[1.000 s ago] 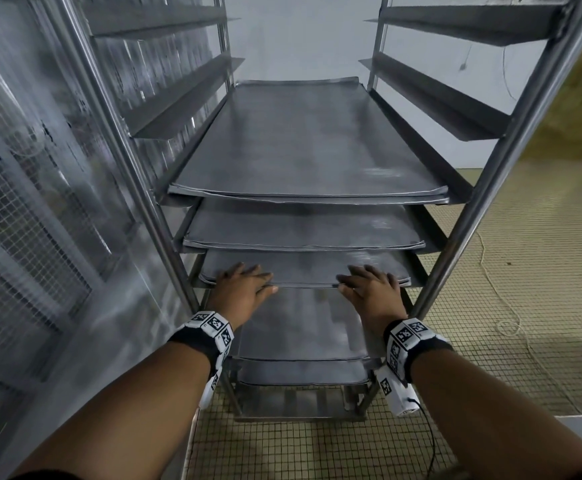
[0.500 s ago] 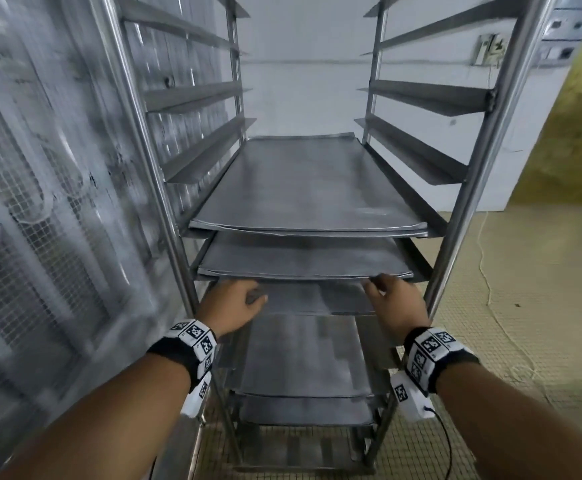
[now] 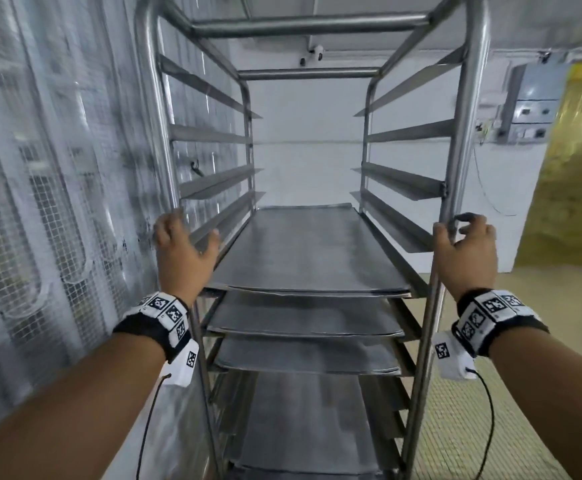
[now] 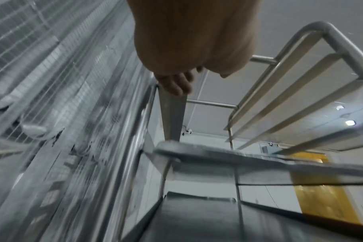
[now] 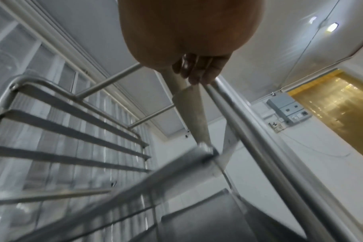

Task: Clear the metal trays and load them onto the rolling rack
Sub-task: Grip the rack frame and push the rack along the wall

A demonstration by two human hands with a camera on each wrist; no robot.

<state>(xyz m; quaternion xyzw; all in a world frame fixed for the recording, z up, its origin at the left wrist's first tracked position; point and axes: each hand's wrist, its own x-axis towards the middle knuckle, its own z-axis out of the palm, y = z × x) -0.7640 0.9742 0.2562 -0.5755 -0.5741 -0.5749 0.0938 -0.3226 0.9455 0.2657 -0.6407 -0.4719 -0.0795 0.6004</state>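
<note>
Now both my hands are up at the rolling rack [image 3: 462,109]. My left hand [image 3: 182,252] wraps loosely round its front left post, fingers not clamped. My right hand [image 3: 466,252] curls round the front right post. Four metal trays [image 3: 303,251] sit stacked on consecutive rails inside the rack, a fifth partly visible lowest down. Four empty rail pairs above the top tray.
</note>
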